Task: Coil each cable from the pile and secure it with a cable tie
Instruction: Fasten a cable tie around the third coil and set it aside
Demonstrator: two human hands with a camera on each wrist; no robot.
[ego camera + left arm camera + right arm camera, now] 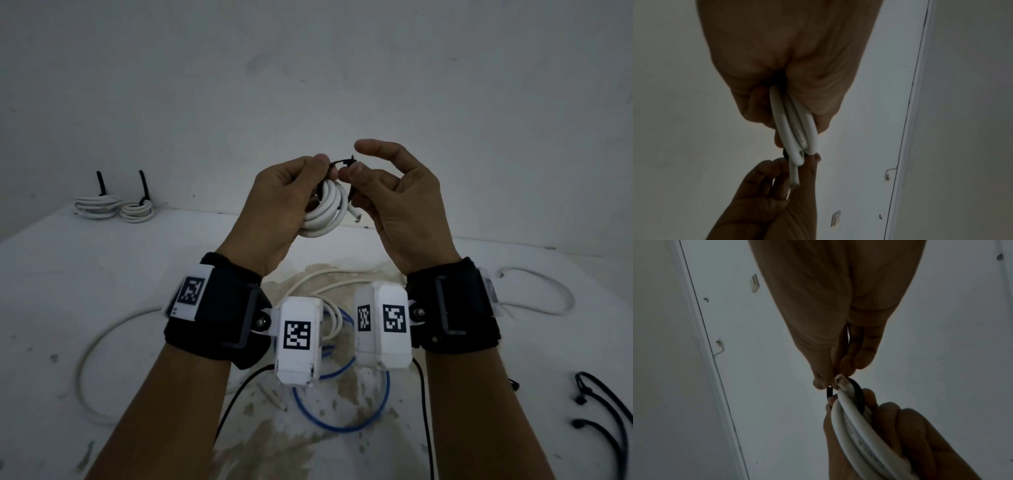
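Note:
A white cable coil (323,210) is raised above the table, gripped by my left hand (291,198) with thumb and fingers curled round it. A black cable tie (342,163) loops around the coil's top. My right hand (387,192) pinches the tie between thumb and middle fingers, index finger stretched out above. In the left wrist view the coil (795,128) shows edge-on with a cut end (794,180) hanging toward the right hand (777,194). In the right wrist view the tie (856,391) wraps the coil (855,431) held in the left hand (900,443).
Two tied white coils (97,205) (137,209) sit at the table's back left. Loose white cables (92,346) (548,294) and a blue cable (342,421) lie on the stained table (120,260) below my wrists. Spare black ties (606,411) lie at the right edge.

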